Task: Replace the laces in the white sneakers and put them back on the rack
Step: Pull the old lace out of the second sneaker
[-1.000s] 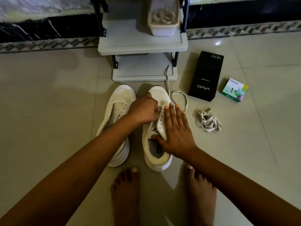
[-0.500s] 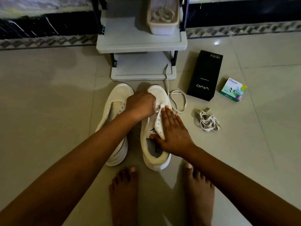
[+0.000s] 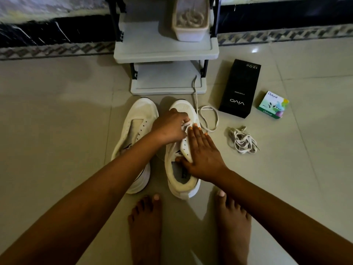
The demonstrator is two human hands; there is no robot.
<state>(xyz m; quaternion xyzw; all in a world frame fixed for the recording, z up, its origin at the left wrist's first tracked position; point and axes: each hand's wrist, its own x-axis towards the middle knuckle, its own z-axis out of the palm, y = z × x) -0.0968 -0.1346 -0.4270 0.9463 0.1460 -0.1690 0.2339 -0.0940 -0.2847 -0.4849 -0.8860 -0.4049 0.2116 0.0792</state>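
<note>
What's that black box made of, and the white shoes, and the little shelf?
The black box looks like matte cardboard: sharp folded edges, printed lettering. The white sneakers seem cloth or soft leather-like, with thick rubbery soles; dim light leaves it open. The rack looks like smooth pale plastic, with moulded rims.

On the tiled floor, two white sneakers sit before the grey rack. The left hand pinches a white lace at the eyelets of the right-side sneaker, and the right hand lies flat on it. The other sneaker is unlaced. A loose lace bundle, a black vivo box and an Odonil box lie nearby.
</note>
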